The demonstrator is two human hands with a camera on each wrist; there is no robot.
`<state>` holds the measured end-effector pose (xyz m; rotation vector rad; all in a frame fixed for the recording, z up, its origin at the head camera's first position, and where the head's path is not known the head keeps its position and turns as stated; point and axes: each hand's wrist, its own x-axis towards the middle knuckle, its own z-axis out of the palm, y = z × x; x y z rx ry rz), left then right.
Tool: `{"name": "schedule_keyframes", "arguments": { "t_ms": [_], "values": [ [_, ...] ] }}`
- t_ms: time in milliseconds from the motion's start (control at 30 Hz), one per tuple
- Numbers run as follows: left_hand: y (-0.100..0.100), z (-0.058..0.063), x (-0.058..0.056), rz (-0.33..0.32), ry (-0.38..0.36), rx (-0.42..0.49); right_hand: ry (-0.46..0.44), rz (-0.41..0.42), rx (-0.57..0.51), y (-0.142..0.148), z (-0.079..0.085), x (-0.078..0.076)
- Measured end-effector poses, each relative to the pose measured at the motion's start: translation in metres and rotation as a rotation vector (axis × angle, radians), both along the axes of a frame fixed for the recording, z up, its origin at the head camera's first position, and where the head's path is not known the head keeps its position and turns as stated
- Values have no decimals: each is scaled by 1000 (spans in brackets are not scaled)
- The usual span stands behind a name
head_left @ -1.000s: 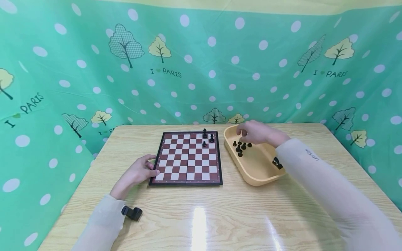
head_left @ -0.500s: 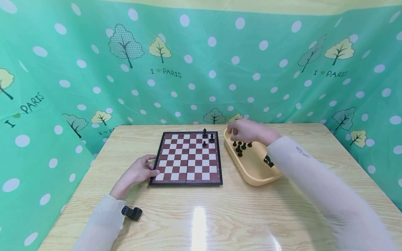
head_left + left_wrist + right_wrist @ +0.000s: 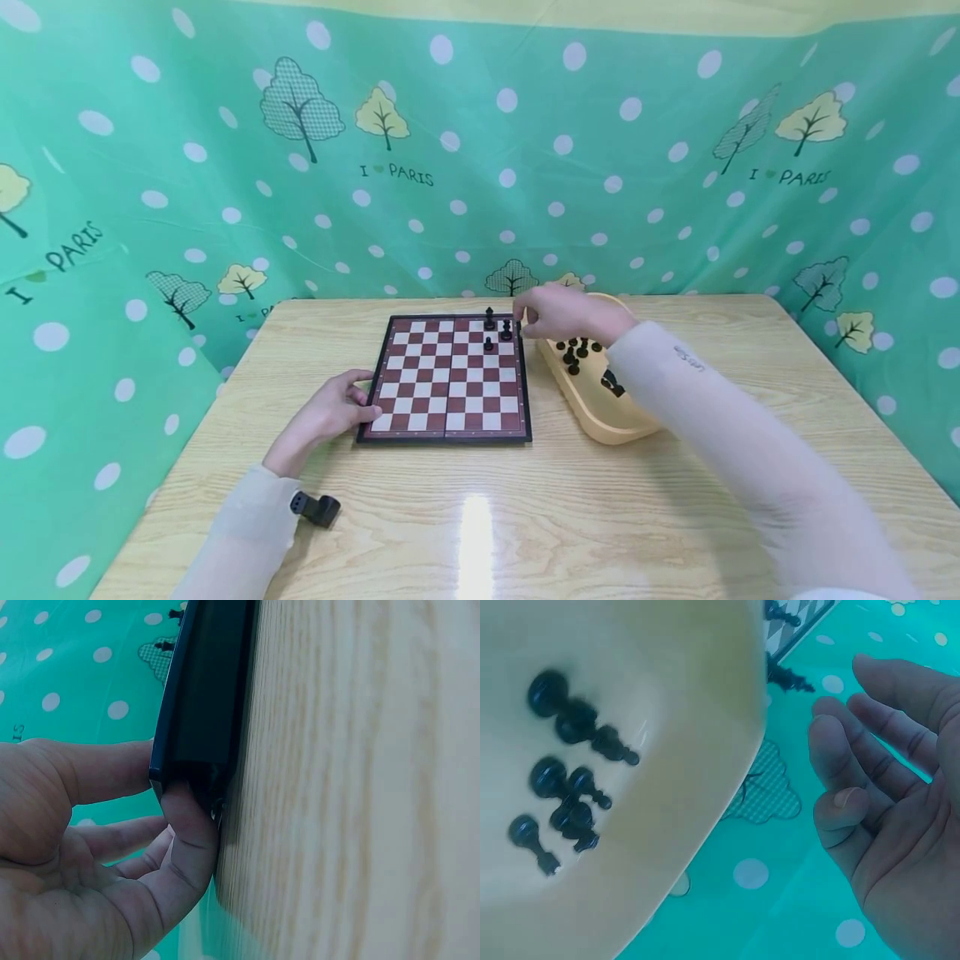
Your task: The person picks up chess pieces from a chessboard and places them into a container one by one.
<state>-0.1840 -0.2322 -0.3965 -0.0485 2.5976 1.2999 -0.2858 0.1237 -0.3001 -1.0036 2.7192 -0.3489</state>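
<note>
A black-rimmed chessboard (image 3: 408,375) with red and white squares lies on the table. My left hand (image 3: 333,407) grips its left edge. In the left wrist view, the thumb (image 3: 105,769) lies at the top rim and a curled finger (image 3: 191,851) reaches beneath. Near the far right corner stand a tall black chess piece (image 3: 489,320), a shorter piece (image 3: 506,332) and a small pawn (image 3: 488,343). My right hand (image 3: 566,312) hovers beside that corner, fingertips close to the shorter piece. The right wrist view shows its fingers loosely bent, with nothing visible between them.
A yellow tray (image 3: 592,427) stands right of the board, partly under my right arm. Several black chess pieces (image 3: 577,720) lie inside it. Behind the wooden table (image 3: 390,533) hangs a green dotted curtain (image 3: 480,217).
My right hand has moved left from over the tray to the board's far right corner. The left hand and the chessboard have stayed in place.
</note>
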Motion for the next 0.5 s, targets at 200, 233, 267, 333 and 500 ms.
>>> {"name": "schedule_keyframes", "arguments": {
  "t_ms": [200,233,267,333,500],
  "values": [
    [0,0,0,3,1,-8,6,4,-5,-14,-2,-1],
    [0,-1,0,4,1,-9,3,4,-9,-17,-3,-1],
    [0,-1,0,6,0,-8,-3,1,-15,-19,-4,-2],
    [0,-2,0,8,-1,-7,-18,0,-31,-23,-7,-5],
    [1,-2,1,9,-3,3,-29,-17,-50,-32,-17,-12]
  ]
}}
